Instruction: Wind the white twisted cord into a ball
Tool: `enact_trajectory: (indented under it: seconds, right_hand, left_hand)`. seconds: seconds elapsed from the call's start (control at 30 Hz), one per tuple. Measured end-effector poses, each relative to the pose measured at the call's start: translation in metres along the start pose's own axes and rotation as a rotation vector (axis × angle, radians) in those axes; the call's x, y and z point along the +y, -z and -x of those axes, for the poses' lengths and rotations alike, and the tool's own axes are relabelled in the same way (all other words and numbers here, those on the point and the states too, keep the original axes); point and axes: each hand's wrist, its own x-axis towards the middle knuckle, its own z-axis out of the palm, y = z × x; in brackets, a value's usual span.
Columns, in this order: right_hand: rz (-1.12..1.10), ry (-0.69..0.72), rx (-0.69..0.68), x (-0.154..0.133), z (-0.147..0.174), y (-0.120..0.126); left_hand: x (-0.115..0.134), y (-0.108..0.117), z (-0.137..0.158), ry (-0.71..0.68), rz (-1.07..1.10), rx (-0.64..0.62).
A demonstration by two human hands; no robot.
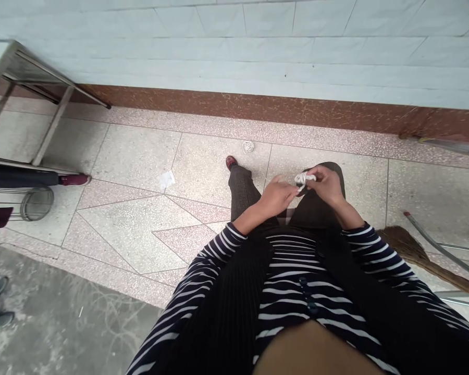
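My right hand (327, 186) grips a small bundle of white yarn (305, 178) between thumb and fingers, above my right thigh. From the left, my left hand (277, 197) reaches in with its fingertips pinched on a short white strand at the bundle's lower edge; its upper fingers are slightly blurred. Whether a thin tool is also held there I cannot make out. On the floor in front of my feet lies a ball of white yarn (248, 147).
A metal-legged table (54, 125) stands at the left, near another person's maroon shoe (75, 179) and a wire stool or rack (37, 203). White paper (167, 180) lies on the tiles. At right are a broom (404, 242) and metal tubing (426, 234). A tiled wall (258, 57) runs ahead.
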Motion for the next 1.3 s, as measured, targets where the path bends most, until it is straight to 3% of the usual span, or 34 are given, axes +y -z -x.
enact_trajectory:
  seconds: [0.1,0.2,0.33,0.5,0.67,0.73,0.87,0.97,1.3]
  right_hand:
    - [0.004,-0.097,-0.198,-0.003,0.019,-0.006]
    - [-0.062,-0.131,-0.268,-0.014,0.031,-0.008]
    - [-0.144,-0.118,-0.181,-0.021,0.031,-0.009]
    - [-0.137,-0.108,-0.028,-0.010,0.019,-0.014]
    - [-0.048,0.000,0.163,0.002,-0.004,-0.014]
    - [-0.001,0.031,0.202,0.007,-0.007,-0.013]
    - [0.029,0.005,0.107,0.013,0.008,-0.017]
    - [-0.023,-0.036,0.007,0.011,0.025,-0.021]
    - [-0.125,-0.110,-0.176,-0.011,0.044,-0.018]
  left_hand:
    - [-0.014,0.020,-0.009,-0.026,-0.049,0.062]
    - [-0.027,0.021,-0.020,0.003,0.036,0.070]
    - [-0.030,0.002,-0.026,0.162,0.205,0.097]
    - [-0.018,-0.014,-0.014,0.276,0.285,0.059]
    - [-0.007,-0.009,0.001,0.208,0.202,-0.070]
    - [-0.005,0.000,0.002,0.143,0.129,-0.056]
    - [-0.009,0.029,-0.007,0.023,-0.021,0.104]
    - [-0.019,0.042,-0.019,0.018,-0.029,0.156]
    - [-0.027,-0.007,-0.020,0.435,0.575,0.089]
